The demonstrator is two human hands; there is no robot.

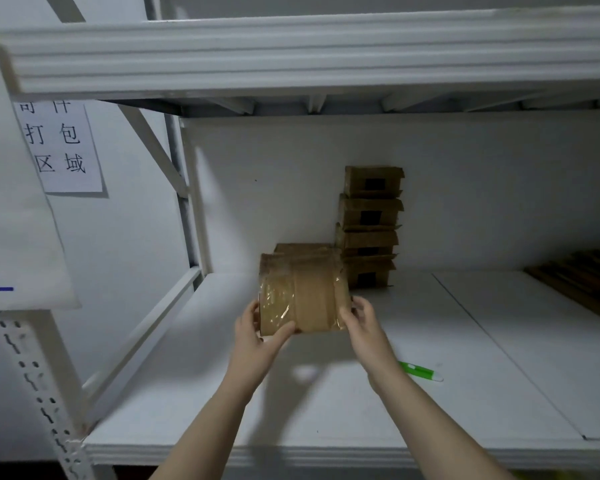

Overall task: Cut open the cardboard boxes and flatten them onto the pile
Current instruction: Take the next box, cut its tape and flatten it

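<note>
White shelf (465,341), taped box (312,299) gripped at its sides by left hand (257,337) and right hand (361,323); green cutter (420,371) nearby, stacked boxes (369,230) behind.

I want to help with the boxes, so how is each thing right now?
Taped cardboard box: sealed, held up above the shelf.
Left hand: grips the box's lower left corner.
Right hand: grips the box's right edge.
Stack of boxes: four piled at the back of the shelf, untouched.
Green box cutter: lying on the shelf, untouched; blade too small to tell.
</note>
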